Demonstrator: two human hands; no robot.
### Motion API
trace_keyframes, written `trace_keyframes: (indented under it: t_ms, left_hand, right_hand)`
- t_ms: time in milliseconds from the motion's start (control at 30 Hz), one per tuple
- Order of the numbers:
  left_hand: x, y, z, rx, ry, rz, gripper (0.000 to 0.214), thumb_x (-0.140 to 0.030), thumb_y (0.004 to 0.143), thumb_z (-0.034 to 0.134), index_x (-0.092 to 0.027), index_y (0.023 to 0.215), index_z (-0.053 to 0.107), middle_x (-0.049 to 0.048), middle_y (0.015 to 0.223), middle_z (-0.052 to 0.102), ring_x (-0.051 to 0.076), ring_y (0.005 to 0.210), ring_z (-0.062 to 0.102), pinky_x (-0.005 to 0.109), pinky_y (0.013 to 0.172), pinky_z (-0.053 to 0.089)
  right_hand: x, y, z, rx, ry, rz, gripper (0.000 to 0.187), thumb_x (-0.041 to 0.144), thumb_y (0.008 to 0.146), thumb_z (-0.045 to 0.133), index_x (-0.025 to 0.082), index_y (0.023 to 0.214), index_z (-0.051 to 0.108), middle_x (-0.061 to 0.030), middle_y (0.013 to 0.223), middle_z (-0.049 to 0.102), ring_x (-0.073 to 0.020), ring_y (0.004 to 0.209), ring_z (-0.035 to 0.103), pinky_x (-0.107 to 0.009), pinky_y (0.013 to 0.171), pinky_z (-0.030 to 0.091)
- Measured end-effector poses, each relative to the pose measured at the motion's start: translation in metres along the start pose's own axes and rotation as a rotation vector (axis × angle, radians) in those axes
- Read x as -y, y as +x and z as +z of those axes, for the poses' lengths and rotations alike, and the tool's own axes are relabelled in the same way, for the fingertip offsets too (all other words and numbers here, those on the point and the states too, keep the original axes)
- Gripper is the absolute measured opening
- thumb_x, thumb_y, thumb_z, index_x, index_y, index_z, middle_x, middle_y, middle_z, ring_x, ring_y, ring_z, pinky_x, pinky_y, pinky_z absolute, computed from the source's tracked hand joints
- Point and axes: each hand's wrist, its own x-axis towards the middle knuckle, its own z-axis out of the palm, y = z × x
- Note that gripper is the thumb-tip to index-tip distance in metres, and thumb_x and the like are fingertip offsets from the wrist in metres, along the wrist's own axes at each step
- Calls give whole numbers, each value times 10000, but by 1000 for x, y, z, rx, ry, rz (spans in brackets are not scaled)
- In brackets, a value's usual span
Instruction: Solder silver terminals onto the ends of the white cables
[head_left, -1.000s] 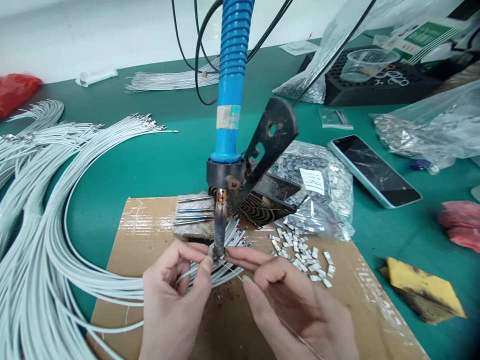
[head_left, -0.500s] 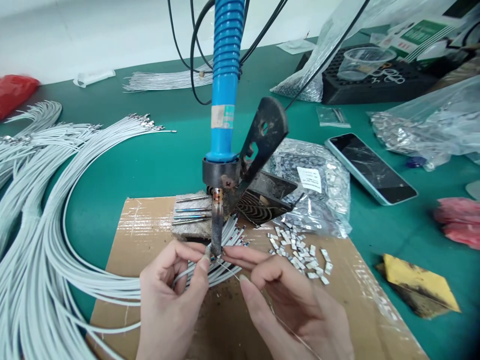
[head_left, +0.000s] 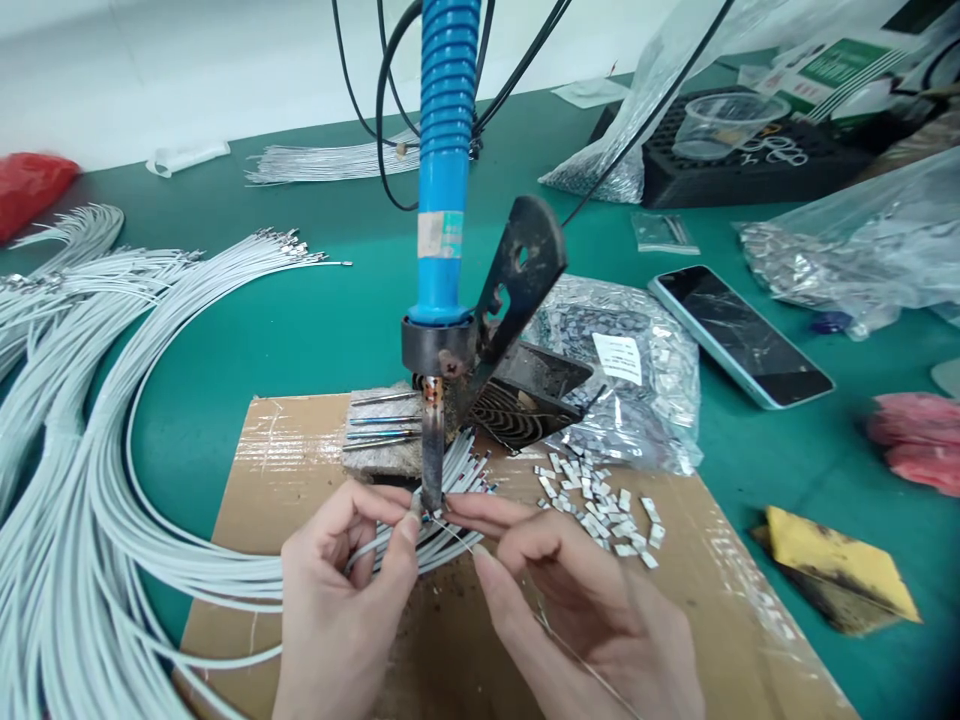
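Note:
A soldering iron (head_left: 442, 260) with a blue handle hangs tip-down in a black bracket (head_left: 517, 265). Just left of its tip, my left hand (head_left: 345, 590) pinches the end of a white cable (head_left: 366, 549) between thumb and fingers. The pinched end is mostly covered by fingertips. From the right, my right hand (head_left: 592, 610) grips a thin solder wire (head_left: 581, 660), which runs past the thumb up to the tip. The right fingertips reach in close beside the tip. Behind both hands, more white cable ends (head_left: 461, 465) lie on the cardboard (head_left: 285, 440).
Small metal pieces (head_left: 600, 510) lie scattered right of the iron, before a clear plastic bag (head_left: 637, 400). Thick bundles of white cable (head_left: 105, 470) curve along the left. A phone (head_left: 739, 335), a scorched yellow sponge (head_left: 840, 570) and a black tray (head_left: 750, 175) are on the right.
The iron and its bracket have shifted very slightly left in view. My right thumb has edged left and up along the solder wire; my left hand has hardly moved.

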Motion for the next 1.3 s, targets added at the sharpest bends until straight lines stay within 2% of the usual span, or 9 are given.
trace_keyframes:
  t_ms: [200,433,533,767,933,1100,1200,1300]
  left_hand:
    - [0,0,-1,-10,20,11,144,-141,696,766,-208,596,686,-9,717,749,109,595,602,156,508,436]
    - [0,-1,-1,-13,9,-5,143,-133,687,764,-213,593,690,-13,719,753,113,634,627,148,551,463]
    - [0,0,-1,2,-6,-20,149,-125,690,761,-214,594,690,-25,721,754,89,592,601,134,526,441]
    - [1,-2,-2,-3,17,-1,143,-131,691,761,-219,605,687,-24,732,754,101,638,631,130,490,414]
    - [3,-2,-3,-9,18,-4,136,-154,698,756,-223,606,683,-28,753,758,99,649,635,132,559,462]
    - [4,-1,-3,1,34,2,134,-154,701,755,-223,608,688,-27,747,755,104,658,636,138,571,468]
    - [4,-1,-3,21,32,-1,134,-156,708,751,-223,614,683,-22,734,753,113,666,644,143,554,461]
    - [4,-1,-2,12,32,5,131,-154,708,754,-220,618,686,-23,745,751,114,677,656,152,619,495]
  right_hand:
    - [0,1,-2,41,-28,-35,204,209,853,726,232,664,651,-73,1045,832,-221,912,812,-237,798,635]
    - [3,0,0,3,-28,-19,215,225,849,732,234,650,651,-61,1029,830,-204,919,803,-218,829,614]
    - [2,0,1,-9,-26,-6,217,234,847,741,234,648,653,-48,1016,830,-197,914,802,-209,830,611]
    - [-1,1,-2,22,-26,-49,198,202,858,732,238,677,663,-30,1023,833,-178,900,807,-179,804,611]
    - [-3,1,-2,79,-28,-69,196,192,874,713,237,690,661,-35,1055,831,-182,913,812,-170,779,621]
    - [-4,1,-4,38,-31,-65,189,197,876,711,235,698,658,-52,1106,824,-185,928,810,-171,790,619]
    - [-4,0,-5,96,-33,-77,174,193,891,703,237,725,673,-54,1116,821,-189,961,806,-172,814,615]
    - [-4,-1,-2,59,5,-66,179,185,891,706,244,725,673,-28,1098,820,-163,959,801,-142,816,596]
